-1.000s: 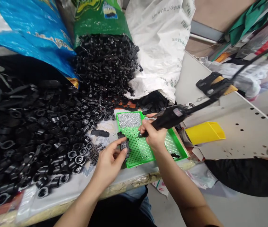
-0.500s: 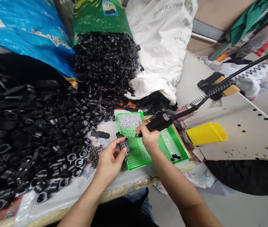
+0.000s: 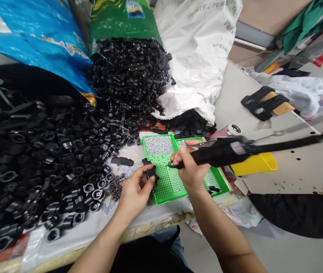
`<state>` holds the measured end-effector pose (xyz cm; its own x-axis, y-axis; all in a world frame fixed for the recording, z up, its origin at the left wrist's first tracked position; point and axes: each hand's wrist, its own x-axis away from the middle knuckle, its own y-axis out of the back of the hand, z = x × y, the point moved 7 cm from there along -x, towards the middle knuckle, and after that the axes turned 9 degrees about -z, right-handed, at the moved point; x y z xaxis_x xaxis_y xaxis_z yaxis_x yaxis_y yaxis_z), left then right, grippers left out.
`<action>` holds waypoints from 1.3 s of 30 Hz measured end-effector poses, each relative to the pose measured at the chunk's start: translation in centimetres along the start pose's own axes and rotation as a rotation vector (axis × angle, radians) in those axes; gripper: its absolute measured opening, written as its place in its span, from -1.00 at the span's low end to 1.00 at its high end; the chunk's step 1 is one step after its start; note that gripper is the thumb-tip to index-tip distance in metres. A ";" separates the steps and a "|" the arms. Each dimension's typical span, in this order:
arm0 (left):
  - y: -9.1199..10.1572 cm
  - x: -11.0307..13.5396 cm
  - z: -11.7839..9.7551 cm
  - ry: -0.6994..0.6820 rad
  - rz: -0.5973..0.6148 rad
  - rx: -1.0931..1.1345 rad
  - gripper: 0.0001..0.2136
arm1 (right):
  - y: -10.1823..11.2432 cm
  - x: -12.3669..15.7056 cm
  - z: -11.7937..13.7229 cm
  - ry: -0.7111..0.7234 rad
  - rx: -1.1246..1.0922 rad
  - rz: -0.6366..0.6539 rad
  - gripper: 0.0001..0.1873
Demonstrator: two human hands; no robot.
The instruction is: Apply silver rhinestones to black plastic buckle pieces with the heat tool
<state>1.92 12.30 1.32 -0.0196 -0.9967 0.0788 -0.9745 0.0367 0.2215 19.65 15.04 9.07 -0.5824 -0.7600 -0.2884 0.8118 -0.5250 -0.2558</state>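
Observation:
My left hand (image 3: 136, 188) pinches a black plastic part (image 3: 150, 173) between thumb and fingers, over the left edge of a green perforated tray (image 3: 168, 197). In my right hand (image 3: 192, 168) is a black electric screwdriver (image 3: 221, 152), tilted nearly flat. Its bit points left toward the black part, with a gap between them. Small silvery screws (image 3: 159, 145) fill the tray's back left compartment. Beside my left hand lie a flat black plastic piece (image 3: 122, 161) and a little heap of dark small screws or pins (image 3: 117, 186).
Loose black plastic parts (image 3: 64, 159) cover the table's left side. More spill from a green sack (image 3: 127, 28) behind, between a blue bag (image 3: 41, 41) and a white sack (image 3: 192, 53). A yellow bin (image 3: 255, 163) and a pink cylinder (image 3: 228, 131) stand right of the tray.
My right hand has moved right, and the screwdriver has swung from slanting to almost level. The black part in my left hand has tipped, its face now less visible. The view has shifted slightly.

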 end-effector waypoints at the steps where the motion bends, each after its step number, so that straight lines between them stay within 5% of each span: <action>1: 0.0 0.0 0.2 0.002 -0.002 0.004 -0.60 | -0.4 0.5 1.0 0.001 -0.029 0.048 -0.76; 5: -0.1 0.0 0.6 0.009 -0.007 0.026 -0.60 | -1.7 2.5 3.3 -0.035 -0.124 0.223 -0.79; 19: -1.1 -0.2 0.8 0.176 0.058 0.274 -0.47 | -2.3 5.3 1.5 0.018 -0.206 0.442 -0.81; 24: -0.4 0.1 0.6 0.111 0.043 0.225 -0.39 | -2.1 5.5 2.5 -0.012 -0.179 0.558 -0.78; 28: -0.1 0.5 0.3 0.132 0.082 0.196 -0.44 | -0.9 2.4 2.5 0.013 -0.176 0.327 -0.82; 32: -0.7 1.1 -0.4 0.207 0.156 0.307 -0.53 | 0.6 -0.8 -1.5 -0.014 -0.016 0.054 -0.72; 39: -1.8 1.6 -0.1 0.148 0.166 0.205 -0.58 | 1.5 -1.7 -5.6 -0.056 0.069 -0.079 -0.60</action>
<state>3.66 10.68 1.14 -0.1645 -0.9563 0.2419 -0.9858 0.1681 -0.0060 21.59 17.69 4.05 -0.6430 -0.7344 -0.2172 0.7655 -0.6079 -0.2106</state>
